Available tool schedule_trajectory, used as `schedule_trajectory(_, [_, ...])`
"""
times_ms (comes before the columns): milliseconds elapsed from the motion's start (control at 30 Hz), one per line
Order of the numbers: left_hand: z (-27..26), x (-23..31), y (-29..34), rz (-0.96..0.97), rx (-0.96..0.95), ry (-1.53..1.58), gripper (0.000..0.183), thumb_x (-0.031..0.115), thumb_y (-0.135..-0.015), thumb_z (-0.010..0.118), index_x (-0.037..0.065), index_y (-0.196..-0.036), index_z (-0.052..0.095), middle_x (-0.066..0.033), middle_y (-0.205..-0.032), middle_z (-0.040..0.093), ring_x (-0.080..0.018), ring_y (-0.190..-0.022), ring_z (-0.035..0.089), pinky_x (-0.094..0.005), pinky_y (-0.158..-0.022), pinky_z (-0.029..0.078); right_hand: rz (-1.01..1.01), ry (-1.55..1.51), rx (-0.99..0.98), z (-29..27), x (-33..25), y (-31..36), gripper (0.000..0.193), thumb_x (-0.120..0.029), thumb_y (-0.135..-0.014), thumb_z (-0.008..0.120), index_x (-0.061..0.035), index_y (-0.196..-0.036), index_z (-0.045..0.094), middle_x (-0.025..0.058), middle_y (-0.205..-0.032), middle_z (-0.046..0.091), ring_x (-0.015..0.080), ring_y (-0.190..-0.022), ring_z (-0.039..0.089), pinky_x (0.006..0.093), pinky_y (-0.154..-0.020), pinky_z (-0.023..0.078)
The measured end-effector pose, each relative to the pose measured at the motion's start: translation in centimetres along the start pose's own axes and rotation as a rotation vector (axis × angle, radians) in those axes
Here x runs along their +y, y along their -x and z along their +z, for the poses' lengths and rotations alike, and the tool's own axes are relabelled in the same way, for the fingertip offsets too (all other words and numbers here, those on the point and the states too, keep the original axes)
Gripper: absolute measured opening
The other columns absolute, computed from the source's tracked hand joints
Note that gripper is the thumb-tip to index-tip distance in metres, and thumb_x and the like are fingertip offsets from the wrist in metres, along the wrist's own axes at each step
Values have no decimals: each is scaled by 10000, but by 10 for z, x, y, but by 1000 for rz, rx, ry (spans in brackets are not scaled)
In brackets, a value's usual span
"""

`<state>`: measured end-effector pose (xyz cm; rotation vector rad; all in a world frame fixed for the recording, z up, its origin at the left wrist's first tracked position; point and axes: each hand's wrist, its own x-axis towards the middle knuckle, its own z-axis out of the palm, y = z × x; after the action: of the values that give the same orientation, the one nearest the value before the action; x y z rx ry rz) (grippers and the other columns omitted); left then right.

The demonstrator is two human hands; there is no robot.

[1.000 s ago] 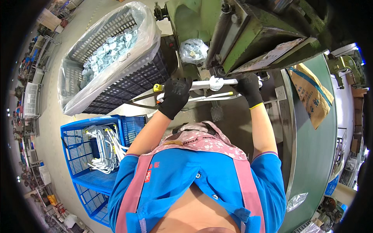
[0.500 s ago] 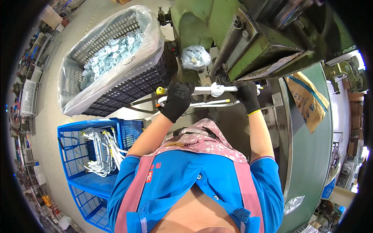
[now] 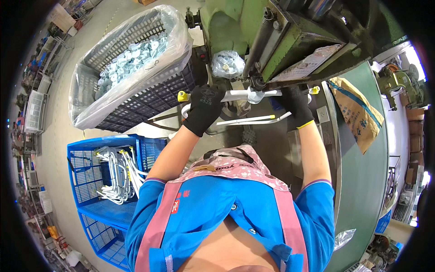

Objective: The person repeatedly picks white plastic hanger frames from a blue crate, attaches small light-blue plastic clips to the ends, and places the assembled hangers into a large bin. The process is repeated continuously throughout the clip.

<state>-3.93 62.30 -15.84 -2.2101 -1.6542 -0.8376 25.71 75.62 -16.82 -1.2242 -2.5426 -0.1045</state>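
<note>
My left hand (image 3: 206,108) and my right hand (image 3: 297,108), both in black gloves, are wrapped round a white bent tube (image 3: 236,94) on either side of its middle. Yellow end pieces (image 3: 183,96) show just past the gloves. Between my hands a pale round metal piece (image 3: 255,96) sits at the tube, right below the tool of a green press (image 3: 290,50). The press hides part of where they meet. A lower white bar with a yellow tip (image 3: 253,120) runs nearer to me; whether it belongs to the same tube I cannot tell.
A lined black crate (image 3: 149,97) of pale metal pieces (image 3: 133,61) stands at left. Nearer, a blue crate (image 3: 102,211) holds several white bent tubes (image 3: 118,174). A clear bag (image 3: 227,64) lies by the press. On the green table (image 3: 360,181) at right is a brown paper sack (image 3: 358,113).
Both hands have moved the tube away from me, bringing the round metal piece in close under the press tool. My right hand has shifted slightly inward along the tube, showing more of its yellow end.
</note>
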Motion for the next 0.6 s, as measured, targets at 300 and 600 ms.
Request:
schedule_trajectory(300, [-46, 47, 24, -129, -206, 178, 551, 151, -649, 739, 65, -1161, 554, -151, -1073, 574, -345, -993, 543, -458, -844, 425, -231, -35, 181, -75, -73, 34, 370, -228, -610, 762, -98, -928, 623, 107, -836, 619, 323, -711, 603, 423, -642, 471])
schedule_trajectory(600, [-1, 118, 11, -149, -109, 368, 362, 161, -701, 668, 65, -1043, 600, -123, -873, 615, -316, -834, 597, -434, -790, 438, -452, -251, 137, -98, -103, 67, 181, -197, -730, 655, -112, -889, 636, 78, -982, 625, 268, -818, 594, 401, -698, 462])
